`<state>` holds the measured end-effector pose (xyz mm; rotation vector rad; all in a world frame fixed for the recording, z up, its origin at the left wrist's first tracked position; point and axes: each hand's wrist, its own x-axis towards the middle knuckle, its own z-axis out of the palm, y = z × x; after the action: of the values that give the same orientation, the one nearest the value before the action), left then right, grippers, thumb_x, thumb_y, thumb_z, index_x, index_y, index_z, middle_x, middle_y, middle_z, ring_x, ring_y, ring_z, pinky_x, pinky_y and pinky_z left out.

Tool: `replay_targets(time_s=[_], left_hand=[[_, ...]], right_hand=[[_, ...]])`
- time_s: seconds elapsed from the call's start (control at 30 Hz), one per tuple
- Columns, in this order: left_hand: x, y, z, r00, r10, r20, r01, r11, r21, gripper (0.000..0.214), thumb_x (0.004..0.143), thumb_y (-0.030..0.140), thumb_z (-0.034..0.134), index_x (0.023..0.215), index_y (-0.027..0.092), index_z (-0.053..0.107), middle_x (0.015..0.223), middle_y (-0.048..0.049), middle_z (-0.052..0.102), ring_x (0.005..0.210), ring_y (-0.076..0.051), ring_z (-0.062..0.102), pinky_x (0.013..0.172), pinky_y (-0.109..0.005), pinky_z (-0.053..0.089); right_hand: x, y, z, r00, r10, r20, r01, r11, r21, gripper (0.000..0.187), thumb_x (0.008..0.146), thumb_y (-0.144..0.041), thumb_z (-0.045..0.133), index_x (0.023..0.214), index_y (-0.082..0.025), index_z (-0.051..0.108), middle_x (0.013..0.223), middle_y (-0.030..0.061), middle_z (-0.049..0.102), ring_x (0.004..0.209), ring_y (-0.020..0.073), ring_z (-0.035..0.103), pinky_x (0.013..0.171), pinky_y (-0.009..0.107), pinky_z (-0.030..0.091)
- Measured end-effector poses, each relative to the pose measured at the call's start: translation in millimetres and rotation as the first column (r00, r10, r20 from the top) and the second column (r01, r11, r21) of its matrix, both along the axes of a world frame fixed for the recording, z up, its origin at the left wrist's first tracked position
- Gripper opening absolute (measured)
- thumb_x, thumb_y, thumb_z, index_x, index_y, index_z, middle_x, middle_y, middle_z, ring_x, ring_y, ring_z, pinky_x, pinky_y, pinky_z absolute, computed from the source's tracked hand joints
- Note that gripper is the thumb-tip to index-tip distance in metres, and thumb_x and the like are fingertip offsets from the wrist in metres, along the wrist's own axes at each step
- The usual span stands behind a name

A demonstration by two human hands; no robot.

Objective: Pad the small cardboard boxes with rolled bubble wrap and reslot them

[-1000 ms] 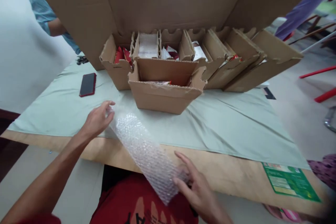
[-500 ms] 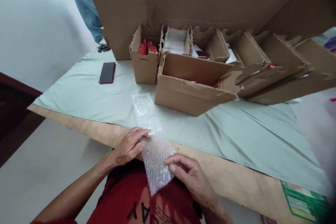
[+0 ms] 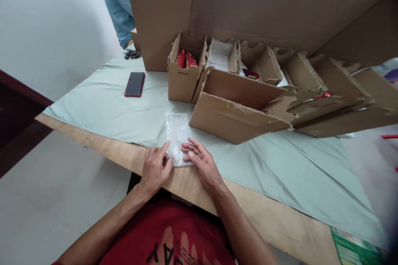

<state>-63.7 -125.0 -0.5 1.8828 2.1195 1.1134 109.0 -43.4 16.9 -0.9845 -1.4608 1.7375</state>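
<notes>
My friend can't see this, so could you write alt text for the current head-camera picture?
A person's left hand and right hand flank the near end of bubble wrap on a table partly covered by pale green cloth. Beyond it are open cardboard boxes, with a phone lying to their left.

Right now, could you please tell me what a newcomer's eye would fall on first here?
Probably the row of open-topped cardboard bins before a tall cardboard panel, with another cardboard bin standing in front of the row. Next would come the shiny bubble wrap at the table's near edge, with the left hand and right hand at its near end. A red-edged smartphone stands out on the pale green cloth, left of the bins.
</notes>
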Motion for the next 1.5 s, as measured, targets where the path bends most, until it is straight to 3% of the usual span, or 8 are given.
replay_targets(time_s=[0.17,0.37,0.53,0.73,0.87,1.03,1.33,1.5], left_hand=[[-5,-5,1.4,0.987,0.029,-0.161,-0.038,0.998,-0.055,0.051,0.093,0.023,0.058,0.143,0.017,0.05,0.097,-0.0092,0.066,0.094,-0.028,0.059,0.09,-0.046,0.048],[-4,-20,16.4,0.972,-0.083,-0.222,0.084,0.996,-0.003,0.038,0.09,0.02,0.063,0.128,0.022,0.062,0.148,-0.0171,0.049,0.137,-0.037,0.046,0.109,-0.057,0.042],[-6,-27,30.8,0.95,-0.305,-0.059,0.304,0.952,-0.024,0.021,0.092,0.019,0.061,0.111,0.023,0.069,0.104,-0.0087,0.075,0.106,-0.028,0.067,0.097,-0.049,0.05],[-5,-23,22.4,0.971,-0.153,0.185,0.18,0.974,-0.138,0.025,0.093,0.027,0.06,0.115,0.02,0.07,0.09,-0.0061,0.074,0.081,-0.021,0.067,0.075,-0.035,0.056],[-5,-14,16.3,0.966,-0.109,0.233,0.148,0.977,-0.156,0.025,0.093,0.026,0.06,0.116,0.019,0.068,0.094,-0.006,0.073,0.081,-0.019,0.067,0.075,-0.033,0.057],[-6,-10,17.0,0.987,-0.107,0.121,0.118,0.988,-0.096,0.029,0.094,0.023,0.06,0.123,0.021,0.065,0.109,-0.0086,0.067,0.099,-0.022,0.066,0.089,-0.037,0.056],[-8,-14,29.2,0.954,-0.298,0.042,0.3,0.953,-0.051,0.019,0.096,0.022,0.059,0.113,0.019,0.067,0.099,-0.0076,0.073,0.1,-0.024,0.064,0.091,-0.041,0.052],[-3,14,18.9,0.991,-0.129,-0.042,0.124,0.987,-0.1,0.02,0.095,0.03,0.061,0.107,0.017,0.07,0.091,-0.0079,0.072,0.088,-0.025,0.064,0.084,-0.042,0.051]], right_hand=[[20,-6,2.7,0.917,0.039,0.396,-0.288,0.754,0.59,0.046,0.089,-0.02,0.059,0.135,-0.025,0.062,0.143,0.0118,0.062,0.139,0.03,0.051,0.112,0.055,0.044],[18,-1,-7.9,0.782,-0.089,0.616,-0.512,0.472,0.718,0.042,0.091,-0.005,0.049,0.125,-0.021,0.069,0.137,0.0165,0.067,0.132,0.0331,0.058,0.098,0.054,0.052],[22,-2,12.5,0.814,-0.009,0.58,-0.459,0.603,0.653,0.032,0.101,-0.018,0.045,0.119,-0.025,0.07,0.108,0.0084,0.079,0.097,0.0245,0.072,0.089,0.044,0.054],[34,-11,22.6,0.76,-0.002,0.65,-0.4,0.787,0.47,0.03,0.101,-0.03,0.05,0.126,-0.023,0.065,0.094,0.0046,0.077,0.077,0.0211,0.069,0.076,0.036,0.054],[39,-22,21.5,0.785,-0.286,0.549,-0.288,0.617,0.732,0.03,0.097,-0.029,0.057,0.126,-0.022,0.064,0.112,0.0123,0.073,0.096,0.027,0.067,0.084,0.042,0.051],[30,-24,21.7,0.748,-0.109,0.655,-0.553,0.442,0.706,0.027,0.095,-0.019,0.058,0.12,-0.021,0.066,0.125,0.0141,0.07,0.115,0.0306,0.062,0.093,0.047,0.048],[40,-26,18.7,0.773,-0.049,0.633,-0.397,0.741,0.542,0.03,0.104,-0.028,0.048,0.125,-0.021,0.067,0.113,0.0086,0.076,0.101,0.0237,0.069,0.091,0.041,0.052],[34,-27,18.5,0.698,-0.301,0.65,-0.415,0.569,0.71,0.041,0.096,-0.035,0.061,0.133,-0.018,0.062,0.135,0.0184,0.063,0.115,0.0329,0.062,0.093,0.049,0.049]])
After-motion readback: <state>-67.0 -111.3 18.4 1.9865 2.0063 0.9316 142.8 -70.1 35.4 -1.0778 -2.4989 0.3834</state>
